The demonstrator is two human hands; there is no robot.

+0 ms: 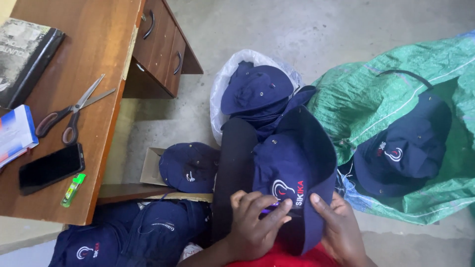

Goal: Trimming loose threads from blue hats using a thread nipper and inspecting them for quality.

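Observation:
I hold a navy blue cap (292, 163) with a white and red embroidered emblem on its front, low in the middle of the head view. My left hand (255, 222) grips a small purple object (271, 207) pressed against the cap's front near the emblem. My right hand (339, 227) grips the cap's brim from the right side. A black strip of material (233, 168) lies under the cap, to its left.
More navy caps lie in a clear plastic bag (225, 84), on a green woven sack (356, 99), on cardboard (153, 165) and at the lower left (128, 237). A wooden desk (99, 44) at the left holds scissors (69, 116), a phone (49, 168), a green lighter (72, 189) and books (22, 54).

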